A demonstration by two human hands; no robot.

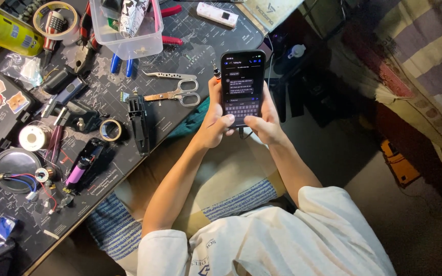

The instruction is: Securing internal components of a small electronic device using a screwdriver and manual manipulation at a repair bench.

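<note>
I hold a black smartphone (pixel 242 84) upright in both hands, just off the desk's near edge and above my lap. Its lit screen shows a dark chat page with a keyboard at the bottom. My left hand (pixel 215 120) wraps the phone's left side, its thumb resting on the keyboard. My right hand (pixel 266 120) grips the right side with its thumb also at the lower screen. A dark cable hangs from the phone's bottom between my hands. A small orange-tipped object pokes up behind my left hand.
A dark desk mat (pixel 103 102) carries scissors (pixel 176 94), a clear plastic box (pixel 126 28), tape rolls (pixel 110 130), blue-handled pliers (pixel 121 64), solder spool (pixel 34 137) and a purple battery in a black holder (pixel 80 169). An orange object (pixel 399 166) lies on the floor at right.
</note>
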